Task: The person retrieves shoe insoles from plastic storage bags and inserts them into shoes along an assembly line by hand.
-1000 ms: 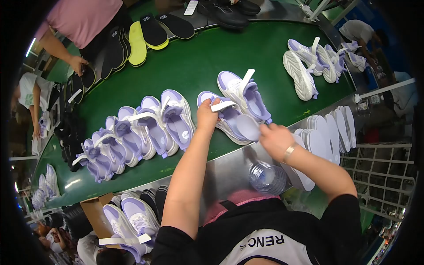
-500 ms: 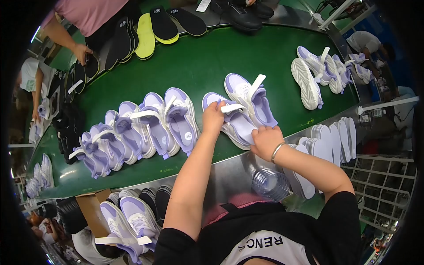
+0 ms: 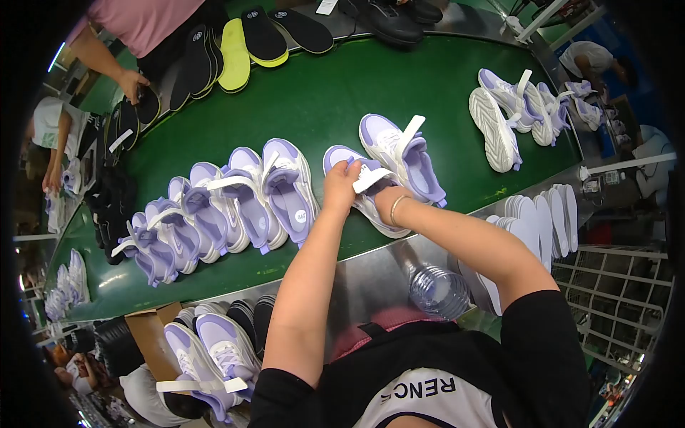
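Note:
A lavender-and-white sneaker (image 3: 340, 155) sits on the green table in front of me. My left hand (image 3: 341, 187) grips it at the tongue and white strap (image 3: 372, 179), fingers closed. Reaching into the shoe's opening, my right hand (image 3: 389, 202) has its fingers hidden inside; a bracelet circles that wrist. Just beyond, another sneaker (image 3: 385, 135) of the same kind stands with its strap (image 3: 413, 127) raised.
To the left runs a row of similar sneakers (image 3: 285, 185). More shoes (image 3: 494, 132) lie at the right. Stacked white insoles (image 3: 526, 217) and a clear plastic bottle (image 3: 439, 291) are near my right arm. Black and yellow insoles (image 3: 234, 57) line the far edge, beside a person in pink (image 3: 146, 25).
My right hand has moved from the sneaker's heel, where it held a pale insole, forward into the shoe. The left hand keeps its grip on the tongue area.

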Demonstrator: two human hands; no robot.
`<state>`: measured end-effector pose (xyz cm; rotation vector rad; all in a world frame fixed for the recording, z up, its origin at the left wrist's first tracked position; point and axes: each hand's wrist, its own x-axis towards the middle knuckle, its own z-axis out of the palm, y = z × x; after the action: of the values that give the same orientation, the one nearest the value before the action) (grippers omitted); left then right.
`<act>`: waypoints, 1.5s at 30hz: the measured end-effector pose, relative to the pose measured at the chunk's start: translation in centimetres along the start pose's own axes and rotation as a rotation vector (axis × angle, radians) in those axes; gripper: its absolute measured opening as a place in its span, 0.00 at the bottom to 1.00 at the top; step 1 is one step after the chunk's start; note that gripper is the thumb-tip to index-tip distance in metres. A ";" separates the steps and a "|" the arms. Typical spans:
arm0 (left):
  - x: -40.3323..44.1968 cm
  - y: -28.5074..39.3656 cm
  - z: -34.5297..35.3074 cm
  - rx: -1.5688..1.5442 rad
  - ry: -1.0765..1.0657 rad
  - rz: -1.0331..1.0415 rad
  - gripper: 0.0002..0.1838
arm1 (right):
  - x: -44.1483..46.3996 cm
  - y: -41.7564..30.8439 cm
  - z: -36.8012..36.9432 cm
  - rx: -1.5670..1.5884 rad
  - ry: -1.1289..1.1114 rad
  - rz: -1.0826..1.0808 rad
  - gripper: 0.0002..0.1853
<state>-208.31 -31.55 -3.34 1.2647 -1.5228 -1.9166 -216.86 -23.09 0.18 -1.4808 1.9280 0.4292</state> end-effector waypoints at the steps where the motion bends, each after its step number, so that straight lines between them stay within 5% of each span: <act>1: 0.1 -0.2 -0.1 -0.011 -0.010 0.021 0.11 | 0.2 -0.1 -0.2 -0.061 -0.054 -0.025 0.10; 5: 0.7 -0.7 -0.2 0.276 0.014 0.127 0.11 | -0.1 -0.7 -0.1 -0.127 -0.029 -0.028 0.11; 9: 0.4 -0.8 -0.1 0.089 0.040 0.085 0.14 | 0.1 -1.1 0.2 -0.032 0.046 0.046 0.11; 14: 0.3 -0.6 0.1 0.264 0.086 0.150 0.15 | -1.6 0.0 -1.5 -0.247 -0.230 -0.160 0.12; 22: 0.3 -1.2 0.5 0.373 0.126 0.238 0.12 | -4.2 0.2 -0.9 -0.085 -0.293 -0.098 0.14; 26: 0.2 -0.9 0.0 0.470 0.131 0.359 0.12 | -5.6 0.6 -0.5 -0.116 -0.143 -0.209 0.23; 29: -2.2 3.8 0.3 0.684 0.197 0.434 0.13 | -8.9 2.0 1.3 0.288 0.412 -0.373 0.23; 31: -0.8 3.3 -1.2 0.750 0.268 0.541 0.14 | -12.5 3.7 1.3 0.291 0.814 -0.381 0.19; 35: 1.6 2.3 -3.7 0.662 0.230 0.572 0.16 | -19.1 11.7 4.0 0.380 0.861 0.020 0.13; 37: 0.5 5.9 -3.4 0.432 0.116 0.248 0.15 | -21.8 15.8 7.2 0.270 1.005 0.292 0.11; 41: -0.5 10.0 -1.5 0.535 0.449 0.717 0.14 | -26.7 19.4 11.6 0.305 0.617 0.623 0.20; 43: -1.3 11.3 1.7 0.673 0.250 0.769 0.13 | -26.7 19.2 12.9 0.364 0.597 0.687 0.21; 45: -0.3 9.6 5.3 0.809 0.025 0.722 0.25 | -26.7 19.4 13.1 0.418 0.582 0.772 0.23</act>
<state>-214.71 -31.51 5.57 0.7738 -2.4182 -0.8380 -227.43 10.27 6.08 -0.5724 2.8143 -0.1183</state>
